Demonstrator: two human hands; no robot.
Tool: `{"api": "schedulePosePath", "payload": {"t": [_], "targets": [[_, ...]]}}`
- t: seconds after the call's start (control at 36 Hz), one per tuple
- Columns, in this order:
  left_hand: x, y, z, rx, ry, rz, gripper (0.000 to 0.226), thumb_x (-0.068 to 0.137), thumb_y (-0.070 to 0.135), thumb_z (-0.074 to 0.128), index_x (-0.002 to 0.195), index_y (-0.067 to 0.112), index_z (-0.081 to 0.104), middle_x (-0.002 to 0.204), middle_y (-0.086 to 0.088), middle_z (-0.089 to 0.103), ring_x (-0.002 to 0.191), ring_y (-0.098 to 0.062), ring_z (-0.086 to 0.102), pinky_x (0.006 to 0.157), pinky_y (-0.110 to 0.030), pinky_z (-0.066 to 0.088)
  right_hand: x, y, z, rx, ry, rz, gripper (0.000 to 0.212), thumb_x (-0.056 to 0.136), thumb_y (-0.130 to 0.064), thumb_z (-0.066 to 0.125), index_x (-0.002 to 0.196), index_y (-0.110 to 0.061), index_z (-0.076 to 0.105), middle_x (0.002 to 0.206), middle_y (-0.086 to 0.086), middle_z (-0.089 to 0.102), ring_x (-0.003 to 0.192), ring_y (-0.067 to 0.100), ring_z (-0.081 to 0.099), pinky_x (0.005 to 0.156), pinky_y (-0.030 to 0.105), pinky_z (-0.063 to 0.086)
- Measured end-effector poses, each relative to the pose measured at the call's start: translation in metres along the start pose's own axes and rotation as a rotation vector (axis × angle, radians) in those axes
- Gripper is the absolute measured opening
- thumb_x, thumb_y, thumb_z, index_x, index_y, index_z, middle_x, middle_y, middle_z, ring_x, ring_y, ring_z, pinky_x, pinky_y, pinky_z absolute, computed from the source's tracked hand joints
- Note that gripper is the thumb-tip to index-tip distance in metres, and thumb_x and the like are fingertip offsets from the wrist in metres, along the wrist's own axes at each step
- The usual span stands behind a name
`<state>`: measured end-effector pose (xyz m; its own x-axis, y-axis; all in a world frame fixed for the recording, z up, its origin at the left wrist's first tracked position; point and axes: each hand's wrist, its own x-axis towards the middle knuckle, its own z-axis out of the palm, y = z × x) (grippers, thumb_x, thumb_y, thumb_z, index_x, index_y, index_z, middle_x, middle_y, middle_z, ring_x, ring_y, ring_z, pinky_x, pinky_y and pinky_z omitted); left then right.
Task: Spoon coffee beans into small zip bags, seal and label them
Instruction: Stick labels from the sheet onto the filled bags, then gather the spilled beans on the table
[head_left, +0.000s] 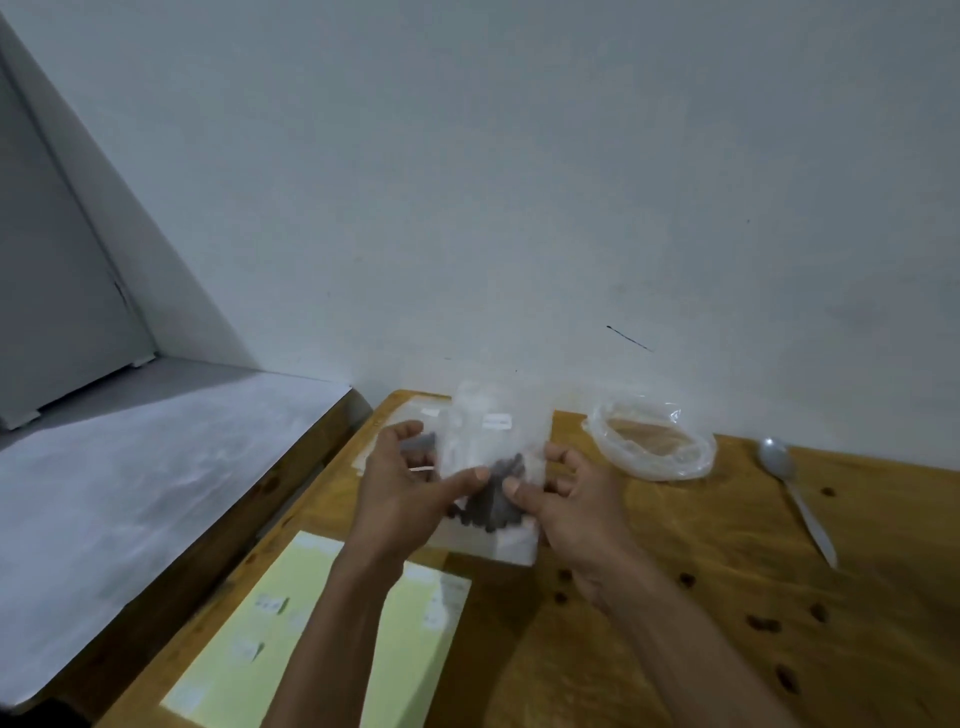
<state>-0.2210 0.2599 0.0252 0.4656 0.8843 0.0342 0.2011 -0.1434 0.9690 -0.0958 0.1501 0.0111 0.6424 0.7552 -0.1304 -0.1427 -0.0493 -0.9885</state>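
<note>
A person's left hand (410, 483) and right hand (566, 499) pinch a small clear plastic zip bag (488, 467) of dark coffee beans (493, 504) between thumbs and curled fingers, holding it just above the wooden table (675, 649) near its far edge. The beans sit low in the bag; whether the zip strip is closed is lost to blur. More clear bags (410, 415) bearing small white labels lie behind the hands, by the table's far left corner. A pale yellow-green label sheet (337, 623) rests along the left edge. A crumpled clear plastic bag with a rolled rim (652, 441) sits near the far edge to the right, and a white plastic spoon (795, 488) lies beyond it toward the right edge. Loose beans (763, 623) dot the wood near the right forearm.

The likely step is sealing. If the thumbs press unevenly, the strip could stay partly open and drop beans; a bean caught in the zip would do likewise. The right forearm could sweep the strays off the table.
</note>
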Motion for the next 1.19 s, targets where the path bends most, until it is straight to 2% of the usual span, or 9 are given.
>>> {"api": "schedulePosePath", "payload": {"t": [0.11, 0.22, 0.33, 0.44, 0.53, 0.61, 0.78, 0.97, 1.19], "targets": [[0.024, -0.012, 0.012, 0.192, -0.018, 0.079, 0.081, 0.058, 0.028, 0.095, 0.127, 0.023, 0.054, 0.117, 0.003, 0.06, 0.102, -0.011, 0.059, 0.071, -0.019, 0.05, 0.041, 0.006, 0.004, -0.086, 0.15, -0.017, 0.049, 0.08, -0.015, 0.082, 0.12, -0.024, 0.054, 0.109, 0.0, 0.069, 0.092, 0.017, 0.07, 0.077, 0.037, 0.062], [0.049, -0.021, 0.021, 0.318, 0.011, 0.127, 0.075, 0.064, 0.03, 0.092, 0.129, 0.017, 0.057, 0.124, 0.0, 0.061, 0.108, -0.014, 0.056, 0.068, -0.011, 0.041, 0.066, 0.007, 0.012, -0.282, 0.247, -0.096, 0.064, 0.08, -0.02, 0.082, 0.128, -0.026, 0.041, 0.104, -0.005, 0.061, 0.08, 0.003, 0.058, 0.058, 0.014, 0.045], [0.066, -0.027, 0.028, 0.432, 0.024, 0.129, 0.07, 0.07, 0.028, 0.089, 0.131, 0.016, 0.056, 0.133, -0.004, 0.058, 0.113, -0.015, 0.055, 0.071, -0.01, 0.04, 0.083, 0.014, 0.023, -0.503, 0.304, -0.107, 0.065, 0.082, -0.034, 0.079, 0.132, -0.032, 0.038, 0.113, -0.001, 0.061, 0.091, 0.016, 0.063, 0.071, 0.033, 0.059], [0.075, -0.032, 0.03, 0.509, 0.026, 0.128, 0.065, 0.073, 0.026, 0.087, 0.13, 0.015, 0.057, 0.134, -0.004, 0.056, 0.106, -0.01, 0.053, 0.055, -0.001, 0.037, 0.091, 0.018, 0.026, -0.674, 0.295, -0.088, 0.061, 0.084, -0.045, 0.075, 0.134, -0.032, 0.042, 0.119, -0.002, 0.063, 0.096, 0.018, 0.064, 0.078, 0.038, 0.058], [0.08, -0.036, 0.025, 0.549, 0.056, 0.139, 0.065, 0.073, 0.027, 0.087, 0.13, 0.012, 0.06, 0.134, -0.006, 0.058, 0.113, -0.015, 0.058, 0.068, -0.002, 0.037, 0.096, 0.017, 0.029, -0.742, 0.269, -0.097, 0.063, 0.083, -0.049, 0.075, 0.135, -0.031, 0.046, 0.118, -0.003, 0.065, 0.099, 0.019, 0.064, 0.079, 0.035, 0.056], [0.086, -0.037, 0.016, 0.582, 0.062, 0.137, 0.065, 0.073, 0.029, 0.086, 0.129, 0.009, 0.062, 0.133, -0.008, 0.061, 0.114, -0.019, 0.061, 0.08, -0.017, 0.043, 0.101, 0.015, 0.037, -0.815, 0.239, -0.115, 0.066, 0.079, -0.057, 0.073, 0.135, -0.031, 0.049, 0.117, -0.003, 0.066, 0.105, 0.021, 0.062, 0.081, 0.035, 0.054], [0.089, -0.042, 0.005, 0.641, -0.009, 0.078, 0.062, 0.08, 0.029, 0.081, 0.133, 0.007, 0.058, 0.131, -0.01, 0.063, 0.113, -0.021, 0.063, 0.082, -0.02, 0.046, 0.099, 0.009, 0.048, -1.123, 0.143, -0.147, 0.056, 0.09, -0.06, 0.059, 0.133, -0.025, 0.054, 0.133, 0.001, 0.06, 0.13, 0.029, 0.044, 0.11, 0.047, 0.035], [0.081, -0.041, 0.005, 0.662, 0.038, 0.119, 0.054, 0.081, 0.035, 0.079, 0.126, 0.01, 0.063, 0.128, -0.007, 0.065, 0.114, -0.021, 0.062, 0.095, -0.037, 0.051, 0.094, 0.012, 0.05, -1.243, 0.122, -0.216, 0.051, 0.093, -0.061, 0.05, 0.127, -0.025, 0.061, 0.131, 0.002, 0.058, 0.126, 0.026, 0.042, 0.108, 0.048, 0.032], [0.047, -0.027, 0.0, 0.595, 0.063, 0.185, 0.054, 0.082, 0.04, 0.077, 0.126, 0.013, 0.064, 0.127, -0.006, 0.066, 0.112, -0.019, 0.062, 0.083, -0.024, 0.042, 0.059, 0.002, 0.027, -1.081, 0.182, -0.257, 0.043, 0.09, -0.057, 0.059, 0.122, -0.029, 0.065, 0.128, -0.003, 0.062, 0.122, 0.021, 0.051, 0.101, 0.046, 0.046]]}}
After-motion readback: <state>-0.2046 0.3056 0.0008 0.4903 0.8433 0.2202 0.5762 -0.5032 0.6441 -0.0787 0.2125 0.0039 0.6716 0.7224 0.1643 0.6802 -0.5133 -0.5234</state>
